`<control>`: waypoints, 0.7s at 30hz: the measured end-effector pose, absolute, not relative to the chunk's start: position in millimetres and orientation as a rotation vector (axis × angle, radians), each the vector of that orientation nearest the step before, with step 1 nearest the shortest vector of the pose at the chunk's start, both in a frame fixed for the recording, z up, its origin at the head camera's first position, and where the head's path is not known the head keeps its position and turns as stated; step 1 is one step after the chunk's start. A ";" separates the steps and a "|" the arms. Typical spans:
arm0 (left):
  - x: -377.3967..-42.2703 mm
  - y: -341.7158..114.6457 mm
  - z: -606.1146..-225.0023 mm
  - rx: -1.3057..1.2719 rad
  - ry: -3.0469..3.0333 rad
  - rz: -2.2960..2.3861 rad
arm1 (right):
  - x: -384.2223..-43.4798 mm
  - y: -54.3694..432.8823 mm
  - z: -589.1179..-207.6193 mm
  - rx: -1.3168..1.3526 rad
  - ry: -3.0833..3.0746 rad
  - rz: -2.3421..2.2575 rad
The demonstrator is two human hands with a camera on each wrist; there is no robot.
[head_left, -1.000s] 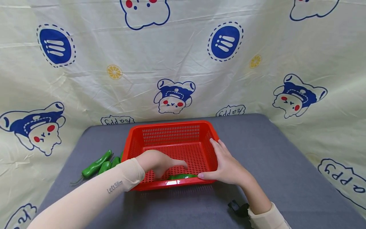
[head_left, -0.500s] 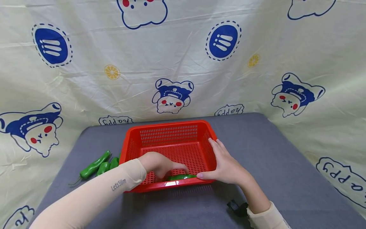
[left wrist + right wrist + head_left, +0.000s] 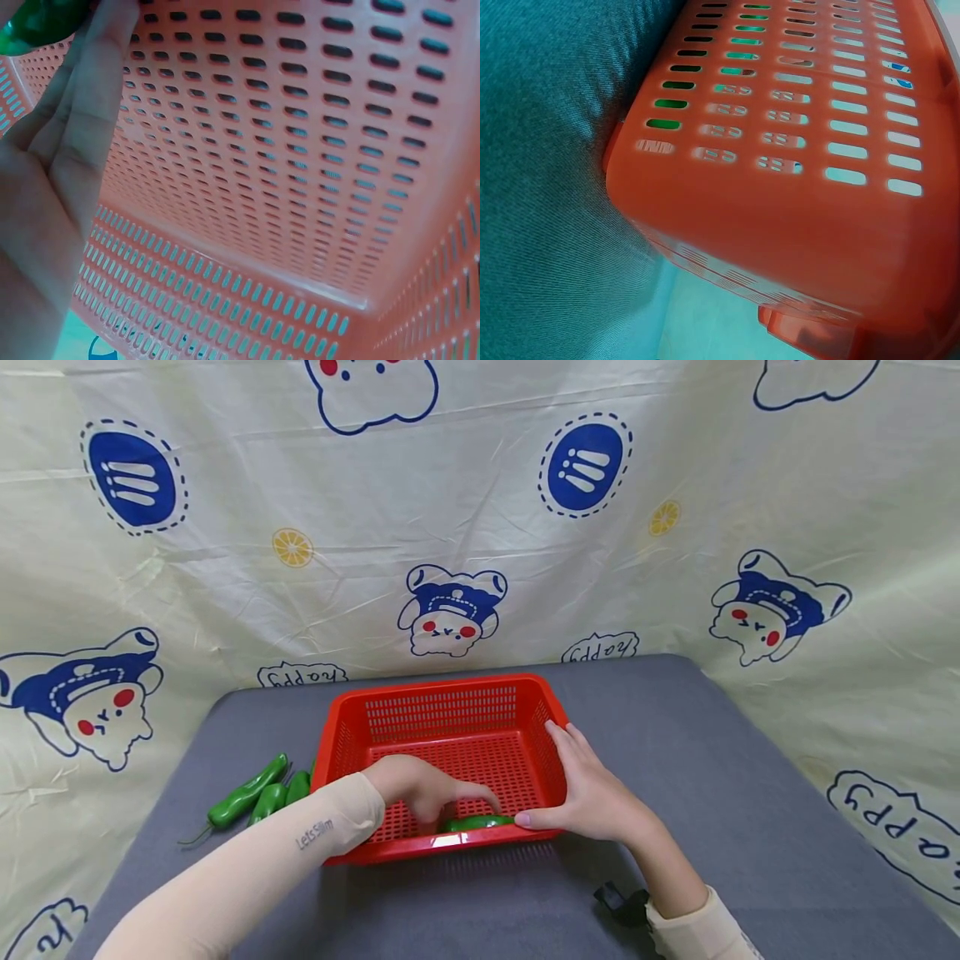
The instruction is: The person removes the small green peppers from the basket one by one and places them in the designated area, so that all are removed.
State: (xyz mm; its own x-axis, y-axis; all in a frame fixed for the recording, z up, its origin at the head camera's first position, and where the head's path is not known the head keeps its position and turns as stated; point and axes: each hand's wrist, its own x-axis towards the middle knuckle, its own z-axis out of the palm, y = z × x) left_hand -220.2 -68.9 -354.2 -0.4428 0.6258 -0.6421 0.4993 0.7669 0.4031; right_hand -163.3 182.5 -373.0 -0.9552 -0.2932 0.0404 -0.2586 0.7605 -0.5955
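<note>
A red slotted plastic basket (image 3: 442,695) stands on the grey-covered table. Inside it, along the front wall, lies a green pepper (image 3: 477,822). My left hand (image 3: 427,789) reaches down into the basket and holds this pepper, thumb bent over its far side and fingers at its left end. In the left wrist view, the fingers (image 3: 94,97) run up to the glossy pepper (image 3: 45,22) above the basket floor. My right hand (image 3: 600,793) grips the basket's front right corner, thumb on the front rim. Only the basket's outer wall (image 3: 765,202) shows in the right wrist view.
Left of the basket, several green peppers (image 3: 247,793) lie on the table (image 3: 675,743), partly hidden behind my left sleeve (image 3: 262,860). A patterned pale curtain (image 3: 330,485) hangs behind. A black device (image 3: 624,906) sits at my right wrist.
My left thumb has bent down onto the pepper in the basket, and the left hand has closed in around it. My right hand keeps its place on the basket corner.
</note>
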 end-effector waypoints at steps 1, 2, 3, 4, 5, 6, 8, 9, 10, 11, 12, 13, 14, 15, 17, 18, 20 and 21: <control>-220.9 -68.2 -354.8 0.831 2.120 0.205 | -163.2 182.4 -372.7 -0.456 2.896 -0.967; -221.0 -67.4 -355.0 0.834 2.112 0.206 | -163.0 182.4 -372.4 -0.458 2.897 -0.967; -221.1 -66.4 -355.2 0.838 2.109 0.200 | -162.8 182.4 -372.2 -0.460 2.897 -0.968; -221.0 -65.2 -355.2 0.837 2.112 0.187 | -162.7 182.4 -372.0 -0.461 2.895 -0.969; -220.3 -63.7 -355.2 0.838 2.119 0.167 | -162.6 182.5 -371.9 -0.463 2.896 -0.969; -219.4 -61.9 -355.1 0.837 2.127 0.146 | -162.4 182.7 -371.8 -0.463 2.895 -0.971; -217.4 -58.4 -355.4 0.848 2.155 0.087 | -162.6 182.5 -371.6 -0.466 2.893 -0.974; -216.4 -56.4 -356.0 0.846 2.170 0.064 | -162.7 182.5 -371.6 -0.467 2.891 -0.977; -215.5 -54.4 -356.8 0.842 2.182 0.046 | -162.8 182.6 -371.6 -0.467 2.887 -0.981; -214.4 -52.5 -357.6 0.848 2.192 0.029 | -162.8 182.7 -371.7 -0.469 2.885 -0.985; -213.7 -50.7 -358.6 0.849 2.200 0.021 | -162.8 182.8 -371.7 -0.470 2.881 -0.991; -213.2 -49.2 -359.7 0.854 2.206 0.010 | -162.9 183.0 -372.0 -0.471 2.879 -0.993; -212.5 -47.8 -360.7 0.852 2.210 0.010 | -163.1 183.2 -372.2 -0.472 2.878 -0.994; -212.1 -46.6 -361.5 0.855 2.215 0.003 | -163.2 183.3 -372.4 -0.473 2.877 -0.993; -211.5 -45.0 -362.7 0.865 2.224 -0.007 | -163.7 183.6 -373.0 -0.475 2.880 -0.989; -211.6 -44.3 -363.2 0.865 2.227 -0.008 | -163.9 183.7 -373.3 -0.474 2.882 -0.986; -211.7 -43.4 -364.0 0.877 2.230 -0.013 | -164.4 183.8 -373.8 -0.474 2.885 -0.980; -212.1 -43.1 -364.5 0.889 2.228 -0.018 | -164.5 183.8 -374.0 -0.473 2.886 -0.980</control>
